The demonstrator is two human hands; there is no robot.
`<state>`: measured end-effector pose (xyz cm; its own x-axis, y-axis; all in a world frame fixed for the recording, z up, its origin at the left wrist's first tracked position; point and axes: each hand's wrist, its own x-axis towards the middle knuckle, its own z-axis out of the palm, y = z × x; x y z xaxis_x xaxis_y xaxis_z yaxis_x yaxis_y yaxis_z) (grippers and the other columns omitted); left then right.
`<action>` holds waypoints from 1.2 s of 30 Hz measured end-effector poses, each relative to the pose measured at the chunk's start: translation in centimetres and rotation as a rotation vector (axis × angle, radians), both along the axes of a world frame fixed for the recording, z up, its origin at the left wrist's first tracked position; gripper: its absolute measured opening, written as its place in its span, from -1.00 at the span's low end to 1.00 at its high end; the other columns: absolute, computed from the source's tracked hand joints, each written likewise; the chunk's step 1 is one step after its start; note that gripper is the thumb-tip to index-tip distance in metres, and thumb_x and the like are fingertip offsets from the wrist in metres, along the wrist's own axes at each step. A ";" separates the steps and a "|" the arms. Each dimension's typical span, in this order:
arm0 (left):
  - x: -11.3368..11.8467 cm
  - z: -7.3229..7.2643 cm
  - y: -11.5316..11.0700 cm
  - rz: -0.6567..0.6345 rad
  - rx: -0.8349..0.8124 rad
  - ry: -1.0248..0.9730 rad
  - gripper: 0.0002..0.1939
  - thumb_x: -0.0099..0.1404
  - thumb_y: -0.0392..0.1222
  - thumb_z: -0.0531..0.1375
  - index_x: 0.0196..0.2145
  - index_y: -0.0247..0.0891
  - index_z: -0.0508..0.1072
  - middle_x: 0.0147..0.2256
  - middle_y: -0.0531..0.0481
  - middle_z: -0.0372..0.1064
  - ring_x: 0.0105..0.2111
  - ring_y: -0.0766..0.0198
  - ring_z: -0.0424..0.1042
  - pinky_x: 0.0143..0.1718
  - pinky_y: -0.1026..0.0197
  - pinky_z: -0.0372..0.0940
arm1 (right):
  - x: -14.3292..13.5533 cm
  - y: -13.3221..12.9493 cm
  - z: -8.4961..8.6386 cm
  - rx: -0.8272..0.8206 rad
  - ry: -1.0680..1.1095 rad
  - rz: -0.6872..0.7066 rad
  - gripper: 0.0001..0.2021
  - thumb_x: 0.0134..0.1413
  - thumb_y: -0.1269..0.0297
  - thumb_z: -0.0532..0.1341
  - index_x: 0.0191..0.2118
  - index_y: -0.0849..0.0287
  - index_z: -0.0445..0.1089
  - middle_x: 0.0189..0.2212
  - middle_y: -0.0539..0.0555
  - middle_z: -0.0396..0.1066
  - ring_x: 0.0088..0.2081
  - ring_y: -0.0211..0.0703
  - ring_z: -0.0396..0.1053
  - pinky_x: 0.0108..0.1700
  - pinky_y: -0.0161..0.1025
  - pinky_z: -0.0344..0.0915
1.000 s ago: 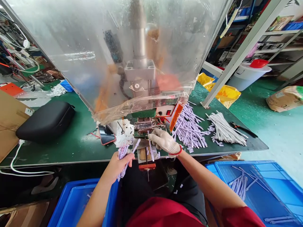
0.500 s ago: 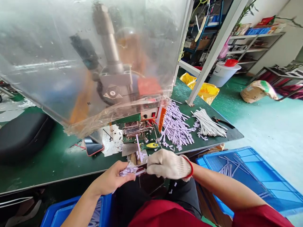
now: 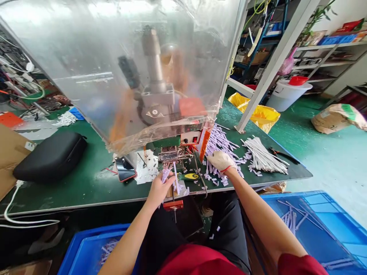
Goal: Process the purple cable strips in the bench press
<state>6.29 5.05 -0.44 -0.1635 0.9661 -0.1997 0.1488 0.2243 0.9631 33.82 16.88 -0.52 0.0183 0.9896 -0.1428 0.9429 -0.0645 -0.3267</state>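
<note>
My bare left hand is closed round a small bundle of lilac strips, in front of a small metal fixture at the machine's base. A single lilac strip hangs down from that fixture, just right of my left hand. My right hand, in a white knit glove, lies on the near left part of a heap of lilac strips. Its fingertips are down among the strips, so I cannot tell whether they grip any. A red clamp-like block shows below the table edge.
A cloudy plastic guard covers the machine above my hands. On the table are a yellow-green handled tool, a phone, a black case, white strips and pliers. Blue bins stand low at both sides.
My right hand has left the bundle near my left hand and moved right and away onto the lilac heap. My left hand keeps the bundle, now nearer the fixture. The view has shifted.
</note>
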 end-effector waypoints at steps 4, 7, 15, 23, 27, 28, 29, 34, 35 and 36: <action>0.7 -0.2 1.5 -0.018 0.043 0.049 -0.74 0.09 0.00 0.32 -0.46 -0.29 0.51 -0.57 0.05 0.35 -0.52 0.26 0.30 -0.49 0.28 0.13 | 1.7 -0.9 0.2 0.065 0.473 -0.082 -0.60 0.19 0.03 0.04 -0.39 0.23 0.46 -0.61 0.07 0.37 -0.52 -0.17 0.33 -0.49 -0.30 0.15; 0.2 0.7 1.1 -0.065 -0.007 -0.019 -0.70 0.10 0.03 0.28 -0.53 -0.27 0.46 -0.71 0.16 0.15 -0.70 0.37 0.09 -0.64 0.31 -0.02 | 2.6 -2.4 0.5 0.132 0.797 -0.175 -0.58 0.14 -0.09 0.10 -0.26 0.21 0.45 -0.59 -0.01 0.33 -0.63 -0.27 0.19 -0.61 -0.33 0.07; -4.3 4.1 -3.2 0.121 0.015 -0.224 -0.66 0.10 0.06 0.32 -0.51 -0.28 0.42 -0.78 0.24 0.02 -0.79 0.50 -0.09 -0.73 0.38 -0.21 | -1.2 -9.5 3.6 -0.239 1.466 -0.145 -0.67 -0.10 0.11 0.38 -0.28 0.12 0.28 -0.47 -0.03 0.38 -0.57 -0.29 0.32 -0.56 -0.36 0.24; -5.2 2.3 -6.5 0.179 -0.061 -0.345 -0.62 0.09 0.09 0.36 -0.51 -0.29 0.41 -0.79 0.25 -0.01 -0.80 0.52 -0.09 -0.74 0.41 -0.17 | -10.4 -10.7 2.1 -0.495 1.311 0.115 -0.68 0.13 -0.02 0.22 -0.35 0.14 0.24 -0.53 0.03 0.47 -0.58 -0.21 0.40 -0.56 -0.31 0.31; -5.3 1.6 -7.1 0.196 -0.085 -0.363 -0.62 0.11 0.09 0.35 -0.51 -0.28 0.40 -0.80 0.28 -0.06 -0.80 0.51 -0.10 -0.73 0.40 -0.14 | -12.2 -8.8 0.5 -0.377 1.234 0.070 -0.70 0.17 -0.02 0.16 -0.38 0.11 0.23 -0.58 0.01 0.46 -0.65 -0.20 0.37 -0.65 -0.30 0.26; -5.4 1.5 -7.2 0.194 -0.085 -0.364 -0.62 0.11 0.09 0.35 -0.51 -0.28 0.39 -0.80 0.28 -0.06 -0.80 0.51 -0.10 -0.73 0.40 -0.14 | -12.5 -8.5 0.3 -0.377 1.255 0.053 -0.71 0.16 0.00 0.17 -0.39 0.11 0.22 -0.60 0.00 0.45 -0.67 -0.20 0.36 -0.66 -0.30 0.26; -5.5 1.4 -7.3 0.188 -0.084 -0.364 -0.62 0.12 0.09 0.34 -0.51 -0.28 0.39 -0.80 0.27 -0.05 -0.80 0.52 -0.10 -0.73 0.40 -0.13 | -12.8 -8.3 0.2 -0.383 1.283 0.033 -0.72 0.14 0.01 0.17 -0.40 0.11 0.21 -0.61 -0.01 0.45 -0.68 -0.20 0.36 -0.68 -0.30 0.25; -5.6 0.9 -7.5 0.171 -0.099 -0.359 -0.60 0.13 0.13 0.33 -0.51 -0.28 0.39 -0.78 0.26 -0.03 -0.80 0.53 -0.11 -0.74 0.42 -0.13 | -13.7 -7.8 0.4 -0.372 1.299 -0.047 -0.74 0.09 0.05 0.19 -0.44 0.11 0.21 -0.64 0.01 0.44 -0.71 -0.21 0.35 -0.72 -0.33 0.21; -5.6 0.8 -7.5 0.173 -0.103 -0.359 -0.60 0.13 0.13 0.33 -0.50 -0.28 0.40 -0.78 0.26 -0.02 -0.80 0.53 -0.10 -0.74 0.42 -0.13 | -13.8 -7.7 0.4 -0.368 1.290 -0.047 -0.74 0.09 0.06 0.19 -0.44 0.11 0.22 -0.64 0.02 0.44 -0.70 -0.21 0.35 -0.72 -0.34 0.20; -5.6 0.6 -7.4 0.176 -0.105 -0.360 -0.60 0.13 0.13 0.33 -0.50 -0.28 0.40 -0.78 0.26 -0.02 -0.80 0.53 -0.10 -0.74 0.42 -0.14 | -13.8 -7.6 0.4 -0.371 1.289 -0.045 -0.74 0.09 0.06 0.18 -0.45 0.11 0.22 -0.64 0.02 0.45 -0.70 -0.20 0.36 -0.72 -0.34 0.20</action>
<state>0.72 -2.38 0.20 -0.2263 0.9008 -0.3706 -0.2427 0.3163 0.9171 19.98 9.32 -0.15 -0.3003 0.8909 -0.3407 -0.0269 -0.3650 -0.9306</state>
